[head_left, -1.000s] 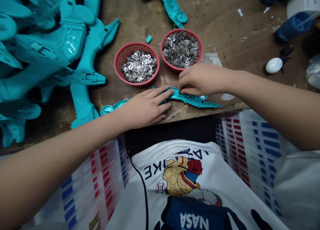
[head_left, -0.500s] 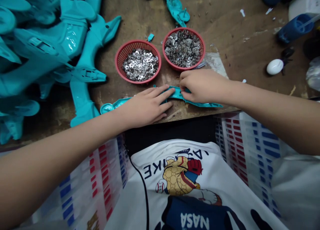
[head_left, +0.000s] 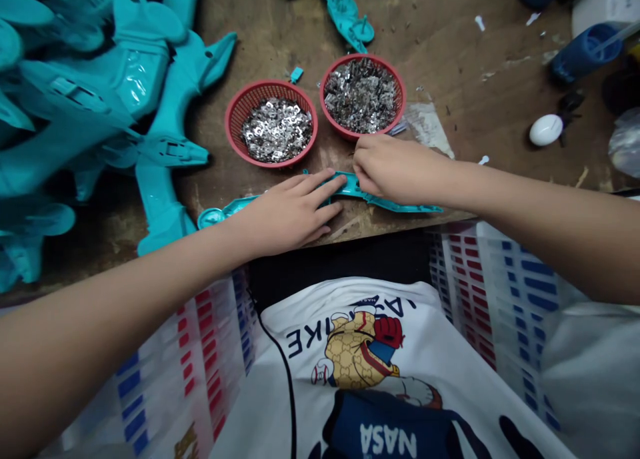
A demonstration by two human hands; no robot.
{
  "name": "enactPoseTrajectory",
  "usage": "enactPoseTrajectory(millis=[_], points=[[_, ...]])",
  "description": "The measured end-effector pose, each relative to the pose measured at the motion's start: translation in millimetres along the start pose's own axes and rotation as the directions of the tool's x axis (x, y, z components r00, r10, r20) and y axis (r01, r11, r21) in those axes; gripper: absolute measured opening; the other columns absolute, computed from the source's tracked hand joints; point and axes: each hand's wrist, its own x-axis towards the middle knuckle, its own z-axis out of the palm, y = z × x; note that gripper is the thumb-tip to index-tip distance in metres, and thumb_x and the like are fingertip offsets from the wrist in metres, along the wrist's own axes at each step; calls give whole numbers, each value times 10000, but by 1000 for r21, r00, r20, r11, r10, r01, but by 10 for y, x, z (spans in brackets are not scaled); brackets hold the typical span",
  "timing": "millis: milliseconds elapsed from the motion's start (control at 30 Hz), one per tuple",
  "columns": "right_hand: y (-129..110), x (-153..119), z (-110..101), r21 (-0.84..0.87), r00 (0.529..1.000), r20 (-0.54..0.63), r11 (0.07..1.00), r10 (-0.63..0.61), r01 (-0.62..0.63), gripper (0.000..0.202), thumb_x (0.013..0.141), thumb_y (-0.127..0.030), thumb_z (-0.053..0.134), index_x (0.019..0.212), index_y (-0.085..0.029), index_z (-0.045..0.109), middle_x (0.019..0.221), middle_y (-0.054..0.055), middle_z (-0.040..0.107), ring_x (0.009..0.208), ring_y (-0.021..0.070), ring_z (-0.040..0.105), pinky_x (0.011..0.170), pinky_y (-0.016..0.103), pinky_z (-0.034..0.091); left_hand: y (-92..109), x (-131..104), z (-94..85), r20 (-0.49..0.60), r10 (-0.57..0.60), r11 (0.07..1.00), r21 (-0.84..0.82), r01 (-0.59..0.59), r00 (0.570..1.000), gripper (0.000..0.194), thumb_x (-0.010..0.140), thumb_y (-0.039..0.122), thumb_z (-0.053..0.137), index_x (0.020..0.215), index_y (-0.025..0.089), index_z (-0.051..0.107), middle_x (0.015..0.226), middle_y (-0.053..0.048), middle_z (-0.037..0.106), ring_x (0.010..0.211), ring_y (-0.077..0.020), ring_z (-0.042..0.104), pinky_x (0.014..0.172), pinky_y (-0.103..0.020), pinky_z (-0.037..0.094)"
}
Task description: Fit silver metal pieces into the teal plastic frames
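A long turquoise plastic part [head_left: 406, 206] lies along the front edge of the table, open side up. Across its middle my left hand [head_left: 300, 212] rests flat with fingers spread, covering much of it. My right hand [head_left: 385, 169] is closed just above the part's right half; its fingertips are bent under and whatever they pinch is hidden. Behind the hands stand two red baskets. The left basket [head_left: 231, 136] contains small shiny metal plates [head_left: 277, 129], and the right basket [head_left: 401, 89] contains small metal pieces [head_left: 360, 94] that look like clips.
Turquoise plastic shells [head_left: 135, 79] are heaped at the left. Another turquoise part [head_left: 343, 9] lies behind the baskets. A blue cup [head_left: 585, 52] and a white egg-shaped object [head_left: 546, 130] are at the right. Plastic crates [head_left: 467, 272] flank my lap below the table edge.
My right hand has shifted slightly and its fingers have curled further down over the part. The left hand stays flat on it. The whole view has moved a little.
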Motion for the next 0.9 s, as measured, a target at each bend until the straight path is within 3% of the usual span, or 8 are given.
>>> enactPoseTrajectory(millis=[233, 433, 533, 633, 767, 900], points=[[117, 77, -115, 119, 995, 76, 991, 58, -67, 270, 1144, -194, 550, 1099, -140, 811, 1152, 167, 782, 990, 302, 677, 894, 391, 459, -13, -3, 6, 7, 0, 1000, -8, 0, 1000, 474, 1152, 312, 639, 1577, 147, 772, 1885, -236, 471, 1756, -460, 478, 1397, -662, 506], [132, 85, -121, 231, 997, 64, 972, 36, -50, 306, 1143, -204, 537, 1179, -138, 834, 1034, 101, 812, 874, 248, 675, 813, 356, 421, -38, -9, -24, 24, 6, 999, -40, -5, 1000, 476, 1153, 336, 637, 1572, 154, 771, 1889, -217, 473, 1770, -437, 457, 1418, -647, 487], [177, 74, -93, 196, 998, 38, 978, 57, -63, 308, 1114, -214, 578, 1176, -136, 870, 1024, 99, 825, 880, 250, 693, 817, 358, 419, -38, -6, -41, 31, 5, 998, -56, -3, 1000, 472, 1150, 322, 633, 1558, 135, 777, 1884, -231, 475, 1769, -452, 455, 1411, -664, 491], [218, 60, -72, 169, 997, 73, 986, -18, 6, 263, 1050, -208, 644, 1093, -154, 898, 1022, 99, 836, 898, 255, 702, 813, 355, 432, -34, -2, -52, 37, 3, 998, -56, -1, 999, 472, 1148, 313, 632, 1563, 138, 775, 1884, -228, 475, 1767, -452, 459, 1412, -661, 492], [215, 37, -67, 114, 996, 20, 990, -88, 85, 279, 1018, -195, 654, 1112, -166, 915, 1097, 104, 842, 956, 259, 716, 810, 344, 441, -34, -1, -52, 40, 11, 999, -40, -10, 999, 476, 1152, 308, 624, 1569, 127, 767, 1891, -235, 461, 1768, -462, 452, 1404, -673, 499], [124, 8, -103, 51, 998, 50, 998, -49, 47, 280, 1029, -222, 677, 1147, -183, 927, 1100, 97, 836, 948, 266, 723, 789, 345, 431, -40, 0, -41, 48, 13, 1000, -13, -12, 999, 469, 1152, 323, 637, 1561, 136, 768, 1901, -222, 451, 1774, -446, 447, 1419, -642, 488]])
